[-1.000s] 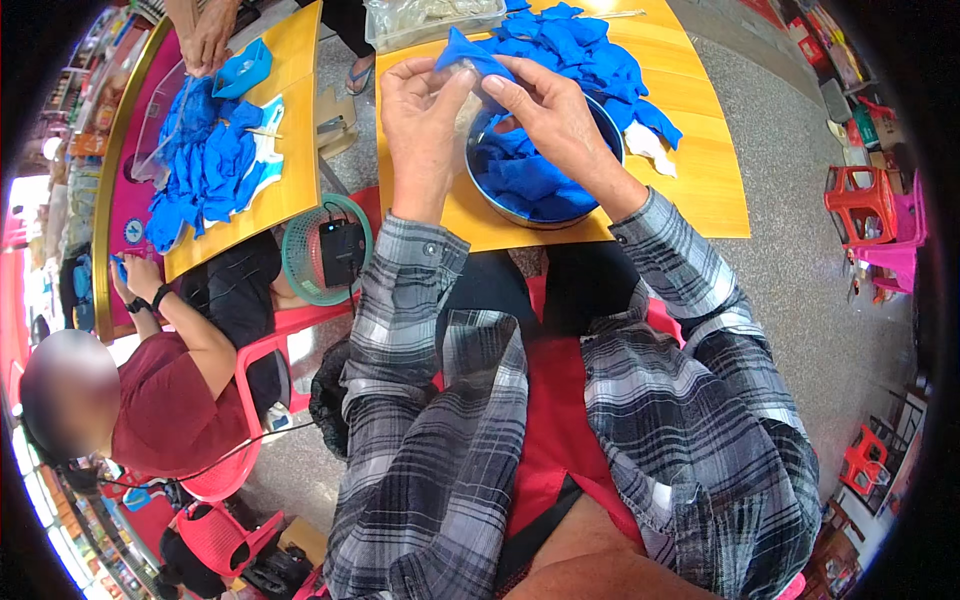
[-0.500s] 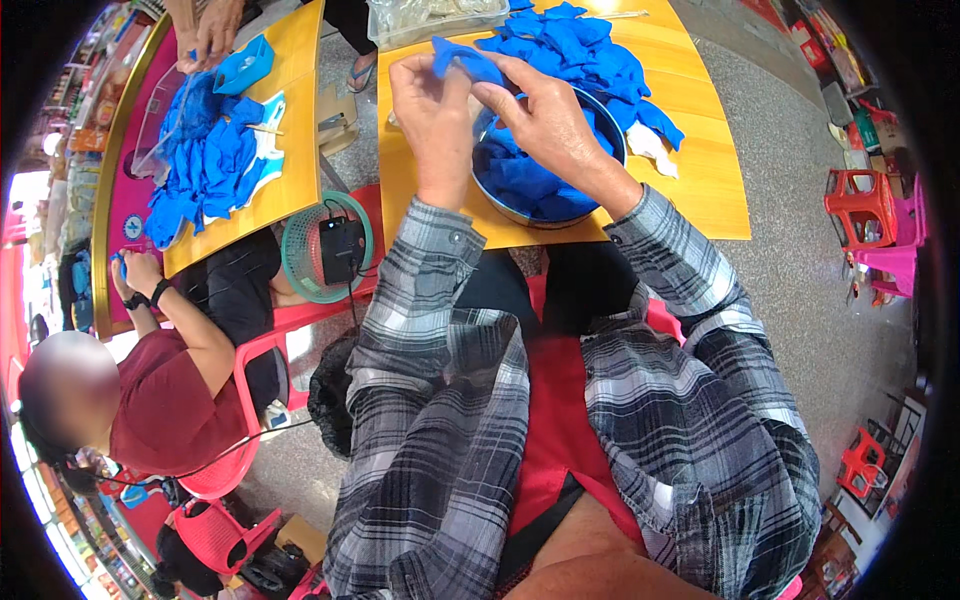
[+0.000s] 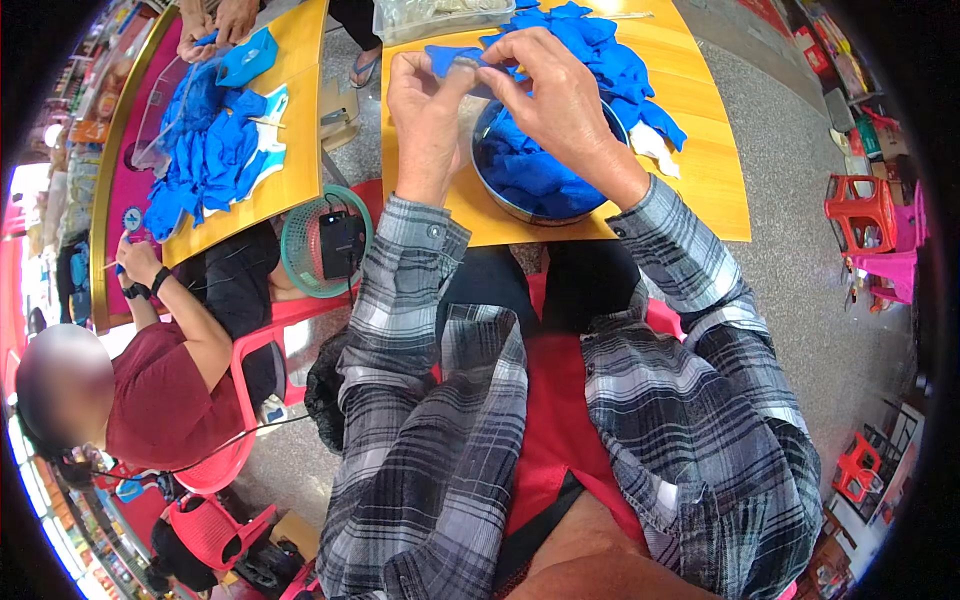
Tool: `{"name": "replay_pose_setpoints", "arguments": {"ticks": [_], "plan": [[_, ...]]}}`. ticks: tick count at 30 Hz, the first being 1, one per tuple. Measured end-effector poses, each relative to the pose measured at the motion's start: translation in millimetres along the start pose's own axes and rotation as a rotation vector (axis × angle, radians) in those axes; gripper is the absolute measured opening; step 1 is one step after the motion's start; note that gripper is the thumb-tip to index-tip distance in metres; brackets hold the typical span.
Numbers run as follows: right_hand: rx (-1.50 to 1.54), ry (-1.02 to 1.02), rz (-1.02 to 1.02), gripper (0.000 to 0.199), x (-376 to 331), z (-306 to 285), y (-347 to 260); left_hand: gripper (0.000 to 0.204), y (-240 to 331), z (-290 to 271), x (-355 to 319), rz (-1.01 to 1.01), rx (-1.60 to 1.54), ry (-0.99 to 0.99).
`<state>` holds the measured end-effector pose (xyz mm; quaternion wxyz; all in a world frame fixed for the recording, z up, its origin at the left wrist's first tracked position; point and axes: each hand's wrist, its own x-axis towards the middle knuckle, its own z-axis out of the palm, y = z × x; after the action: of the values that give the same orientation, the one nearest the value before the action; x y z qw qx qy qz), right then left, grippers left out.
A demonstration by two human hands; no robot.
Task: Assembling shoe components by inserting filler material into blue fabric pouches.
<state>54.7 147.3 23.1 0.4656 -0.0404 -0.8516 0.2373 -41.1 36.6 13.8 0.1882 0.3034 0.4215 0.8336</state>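
- Blue piece (image 3: 452, 56), a small flat scrap of blue material, sits in the upper middle of the frame, pinched between both hands just above the metal bowl (image 3: 500, 195).
- Left hand (image 3: 425, 105) has thumb and forefinger clamped on the piece's lower edge; the other fingers curl loosely beneath.
- Right hand (image 3: 555, 85) arches over the bowl, its fingertips closed on the same piece from the right side.
- Judging by the scene, the work is partway: the bowl holds a heap of blue pieces, and a further pile (image 3: 610, 50) spreads over the yellow table (image 3: 700, 180) behind it, toward the upper right.
- Which heap is finished and which is waiting I cannot tell.
- At the upper left, another yellow table (image 3: 290, 170) carries more blue pieces (image 3: 215, 150), with other people's hands (image 3: 215, 20) at its far edge.
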Motion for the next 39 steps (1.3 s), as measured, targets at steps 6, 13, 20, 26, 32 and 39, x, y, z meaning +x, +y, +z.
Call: {"name": "replay_pose_setpoints", "arguments": {"ticks": [6, 13, 20, 26, 32, 39], "plan": [[0.153, -0.122, 0.203, 0.015, 8, -11, -6, 0.020, 7, -9, -2, -0.116, -0.190, -0.065], [0.170, -0.088, 0.170, 0.011, 10, -12, -10, 0.017, 0, -12, -4, -0.178, -0.169, -0.072], [-0.100, -0.067, -0.271, 0.009, 5, -2, -16, 0.017, -16, -6, -6, -0.188, -0.121, 0.100], [0.518, -0.186, 0.525, 0.036, 4, -5, 5, 0.024, -4, 0, -10, -0.110, -0.178, 0.029], [0.641, -0.415, 0.801, 0.046, 5, -12, -5, 0.027, 4, -1, -12, 0.063, 0.382, -0.147], [0.731, -0.502, 0.868, 0.045, 3, -10, -1, 0.020, -2, -6, -9, -0.080, 0.221, 0.032]]}}
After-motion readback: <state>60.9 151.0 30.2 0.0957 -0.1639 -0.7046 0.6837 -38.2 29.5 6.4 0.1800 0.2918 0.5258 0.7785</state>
